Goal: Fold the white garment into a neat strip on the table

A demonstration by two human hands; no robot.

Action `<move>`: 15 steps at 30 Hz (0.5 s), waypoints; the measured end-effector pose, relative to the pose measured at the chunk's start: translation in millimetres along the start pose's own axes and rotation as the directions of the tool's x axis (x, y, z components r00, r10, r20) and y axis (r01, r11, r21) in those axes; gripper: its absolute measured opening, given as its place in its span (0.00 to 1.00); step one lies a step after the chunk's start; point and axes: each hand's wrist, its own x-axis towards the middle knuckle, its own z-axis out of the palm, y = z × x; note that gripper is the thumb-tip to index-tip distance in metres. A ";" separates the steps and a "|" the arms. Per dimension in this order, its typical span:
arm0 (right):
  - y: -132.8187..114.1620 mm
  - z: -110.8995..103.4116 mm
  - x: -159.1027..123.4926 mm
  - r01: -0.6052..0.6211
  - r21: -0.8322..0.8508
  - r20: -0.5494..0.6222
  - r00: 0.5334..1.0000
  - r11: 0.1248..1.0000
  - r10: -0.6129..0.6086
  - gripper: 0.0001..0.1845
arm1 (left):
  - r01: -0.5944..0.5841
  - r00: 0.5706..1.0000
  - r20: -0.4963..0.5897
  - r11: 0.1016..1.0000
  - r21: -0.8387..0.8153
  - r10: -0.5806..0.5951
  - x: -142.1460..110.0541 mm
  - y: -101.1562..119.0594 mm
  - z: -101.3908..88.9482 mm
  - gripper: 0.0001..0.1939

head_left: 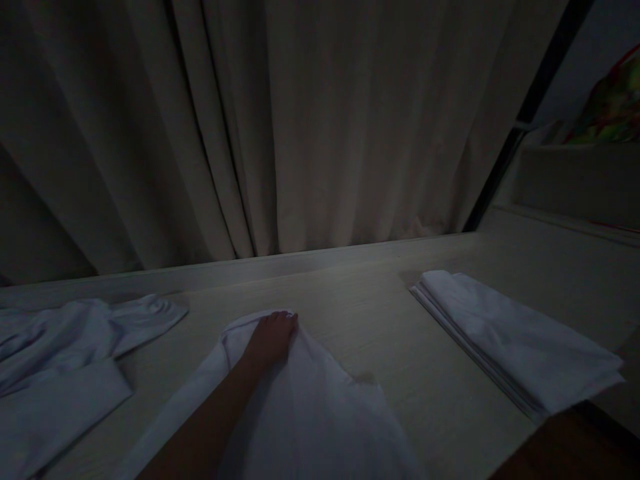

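A white garment [320, 413] lies spread on the pale tabletop, running out of view at the bottom edge. My left hand [273, 339] reaches in from the lower left and rests on the garment's far end, its fingers curled over the edge there. The cloth bunches slightly under the fingertips, and the dim light hides exactly how much is gripped. On the garment's right side the outline has a small notch. My right hand is out of view.
A flat folded stack of white cloth [505, 340] sits at the right, near the front edge. Loose, crumpled white cloth [75, 340] lies at the left. A beige curtain [320, 127] hangs behind the tabletop [350, 313]. At far right is a raised ledge [575, 177].
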 end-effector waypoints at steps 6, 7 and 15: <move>13.4 -21.2 42.9 -0.003 -0.015 -0.128 0.992 1.000 0.001 0.16 | -0.158 0.987 0.031 0.987 0.027 0.157 18.7 -14.0 -2.2 0.22; 14.9 -20.5 51.1 0.003 -0.047 -0.108 0.994 0.999 -0.008 0.14 | -0.173 0.984 0.041 0.985 0.031 0.171 20.3 -15.7 0.2 0.21; 30.7 -9.9 59.4 -0.037 -0.165 -0.041 0.999 0.986 0.031 0.15 | -0.166 0.984 0.075 0.985 0.041 0.163 26.9 -23.2 13.6 0.19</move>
